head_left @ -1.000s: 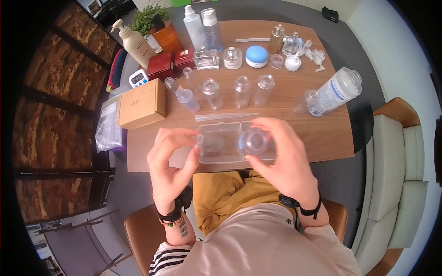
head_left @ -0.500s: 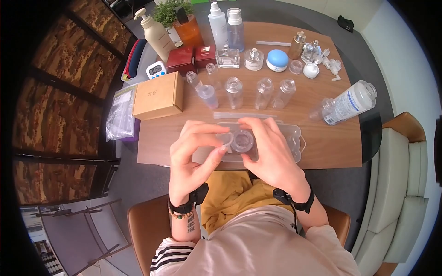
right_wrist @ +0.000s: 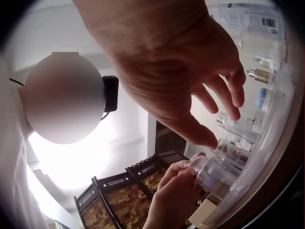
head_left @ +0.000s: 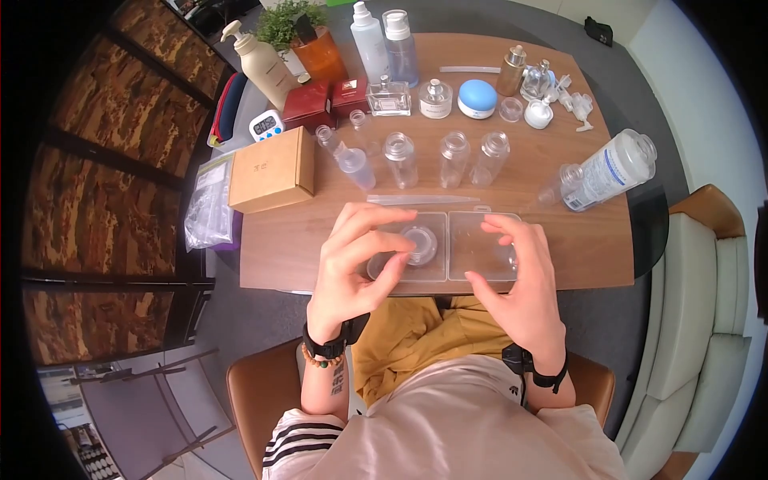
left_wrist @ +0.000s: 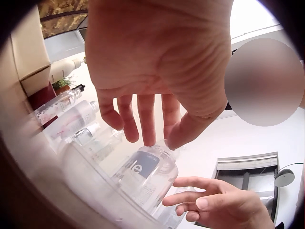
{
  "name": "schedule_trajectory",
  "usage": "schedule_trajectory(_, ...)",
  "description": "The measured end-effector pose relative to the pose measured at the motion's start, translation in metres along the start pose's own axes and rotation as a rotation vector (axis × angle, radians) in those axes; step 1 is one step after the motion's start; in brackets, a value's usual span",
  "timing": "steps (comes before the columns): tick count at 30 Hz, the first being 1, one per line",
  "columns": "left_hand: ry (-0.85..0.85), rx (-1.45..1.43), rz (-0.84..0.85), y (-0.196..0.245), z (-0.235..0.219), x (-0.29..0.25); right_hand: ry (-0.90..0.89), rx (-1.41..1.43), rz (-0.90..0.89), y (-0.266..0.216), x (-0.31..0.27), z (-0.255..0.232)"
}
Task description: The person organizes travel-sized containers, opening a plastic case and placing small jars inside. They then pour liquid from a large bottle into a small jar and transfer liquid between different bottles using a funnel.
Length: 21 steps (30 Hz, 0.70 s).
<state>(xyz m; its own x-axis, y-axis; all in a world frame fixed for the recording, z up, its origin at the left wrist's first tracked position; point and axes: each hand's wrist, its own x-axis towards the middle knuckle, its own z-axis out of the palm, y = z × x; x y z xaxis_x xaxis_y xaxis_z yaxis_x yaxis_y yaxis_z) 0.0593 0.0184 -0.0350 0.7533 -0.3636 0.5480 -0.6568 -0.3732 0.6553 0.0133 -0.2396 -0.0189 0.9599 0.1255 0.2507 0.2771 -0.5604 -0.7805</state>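
A clear bottle with a blue-grey label stands in the left half of a clear, two-part plastic case at the table's near edge. My left hand is at the bottle's mouth, thumb and fingers pinching a small clear plastic funnel, mostly hidden by the fingertips. In the right wrist view the bottle's neck meets those fingertips. My right hand is apart from the bottle, above the case's right half, fingers spread and loosely bent around nothing.
Behind the case lies a clear tapered tube. Several small clear bottles stand beyond it. A cardboard box is at left; a large labelled bottle leans at right. Cosmetics, including a blue-lidded jar, line the back.
The right hand held the bottle, brought it left to the left hand, then let go and drew back right. The left hand keeps the funnel, now at the bottle's mouth.
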Motion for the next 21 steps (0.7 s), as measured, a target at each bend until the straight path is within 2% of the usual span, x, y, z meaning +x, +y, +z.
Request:
schedule_trajectory(3,-0.023,0.002,0.019,0.0,-0.001,-0.002,0.062,-0.002,0.012,0.003,-0.004,-0.005)
schedule_trajectory(5,0.078,-0.06,-0.046,0.004,-0.002,-0.004,0.1,0.009,0.014,0.011,-0.006,-0.009)
schedule_trajectory(6,0.078,-0.065,-0.049,-0.001,-0.002,-0.008,0.155,-0.018,0.004,0.017,-0.007,-0.01)
schedule_trajectory(8,0.207,-0.141,-0.083,-0.012,-0.001,-0.018,0.203,-0.049,0.002,0.032,-0.011,-0.012)
schedule_trajectory(10,0.266,-0.159,-0.086,-0.018,0.005,-0.025,0.271,-0.069,0.038,0.046,-0.013,-0.011)
schedule_trajectory(11,0.294,-0.155,-0.124,-0.022,0.007,-0.03,0.323,-0.079,0.118,0.049,-0.014,-0.007)
schedule_trajectory(12,0.32,-0.151,-0.16,-0.026,0.008,-0.035,0.318,-0.08,0.122,0.049,-0.014,-0.007)
schedule_trajectory(14,0.29,-0.168,-0.212,-0.03,0.011,-0.044,0.279,-0.081,0.353,0.044,-0.012,-0.008)
schedule_trajectory(19,0.276,-0.227,-0.133,-0.041,0.014,-0.048,0.128,-0.178,0.368,0.061,-0.008,-0.008)
schedule_trajectory(21,0.277,-0.255,-0.164,-0.038,0.014,-0.047,0.097,-0.186,0.366,0.062,-0.006,-0.008)
